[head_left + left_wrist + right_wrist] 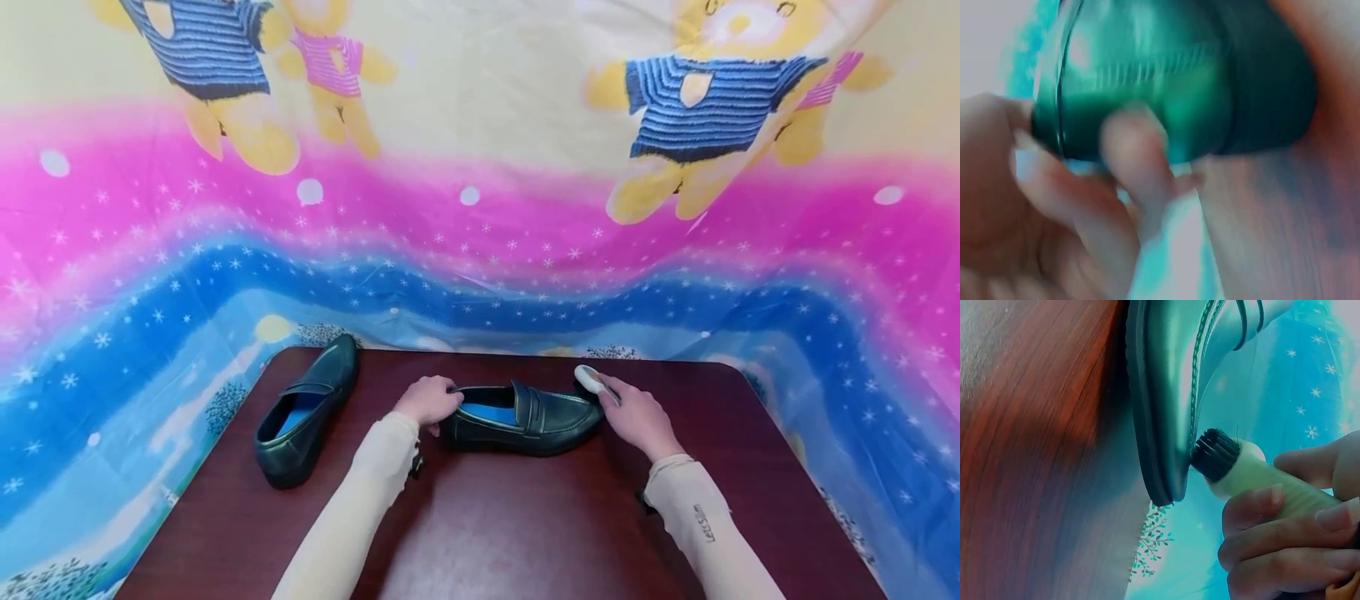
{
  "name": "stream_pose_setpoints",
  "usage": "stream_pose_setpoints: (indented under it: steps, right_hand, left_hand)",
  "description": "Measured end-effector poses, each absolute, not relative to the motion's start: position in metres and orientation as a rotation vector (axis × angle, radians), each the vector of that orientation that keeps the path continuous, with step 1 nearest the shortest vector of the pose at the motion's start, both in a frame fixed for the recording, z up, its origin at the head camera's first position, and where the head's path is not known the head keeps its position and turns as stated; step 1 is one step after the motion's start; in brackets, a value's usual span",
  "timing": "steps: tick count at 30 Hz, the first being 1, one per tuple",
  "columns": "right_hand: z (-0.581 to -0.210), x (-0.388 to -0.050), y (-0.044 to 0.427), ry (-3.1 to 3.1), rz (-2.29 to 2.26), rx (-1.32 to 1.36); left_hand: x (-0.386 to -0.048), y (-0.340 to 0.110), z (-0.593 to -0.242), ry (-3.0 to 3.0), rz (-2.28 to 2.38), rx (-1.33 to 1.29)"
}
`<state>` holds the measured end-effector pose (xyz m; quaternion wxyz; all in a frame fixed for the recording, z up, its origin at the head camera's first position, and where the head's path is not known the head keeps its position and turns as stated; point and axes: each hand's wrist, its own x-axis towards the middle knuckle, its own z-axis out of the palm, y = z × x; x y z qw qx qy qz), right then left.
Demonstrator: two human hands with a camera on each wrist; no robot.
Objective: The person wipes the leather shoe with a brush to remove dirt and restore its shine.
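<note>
A dark loafer (558,421) with a blue insole lies sole down on the table, toe to the right. My left hand (429,402) grips its heel; in the left wrist view the heel (1147,75) is blurred, with the fingers curled at its collar. My right hand (637,417) holds a shoe brush (589,380) at the toe. In the right wrist view the brush's black bristles (1216,453) touch the toe's edge, and the fingers wrap around its pale handle. A matching loafer (315,408) stands at the table's left, toe pointing away.
The reddish-brown table (480,533) has rounded far corners. Right behind it hangs a cloth backdrop (480,225) printed with bears and snowflakes, which also runs along both sides.
</note>
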<state>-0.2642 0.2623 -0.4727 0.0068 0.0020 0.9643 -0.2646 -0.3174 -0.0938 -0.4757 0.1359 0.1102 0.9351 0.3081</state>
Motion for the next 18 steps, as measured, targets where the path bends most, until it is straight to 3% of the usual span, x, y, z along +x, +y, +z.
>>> stream_pose_setpoints:
  steps: [5,11,18]
  right_hand:
    - [-0.473,-0.262,0.263,2.962,-0.896,-0.004]
    - [-0.466,-0.26,0.265,3.023,-0.97,-0.029]
    - [-0.454,-0.257,0.264,3.081,-1.068,-0.014]
  left_hand:
    - [-0.328,-0.095,-0.478,2.495,1.047,0.389]
    - [-0.327,-0.087,-0.49,2.678,1.194,0.443]
    - [-0.33,-0.08,-0.514,2.984,1.143,0.68]
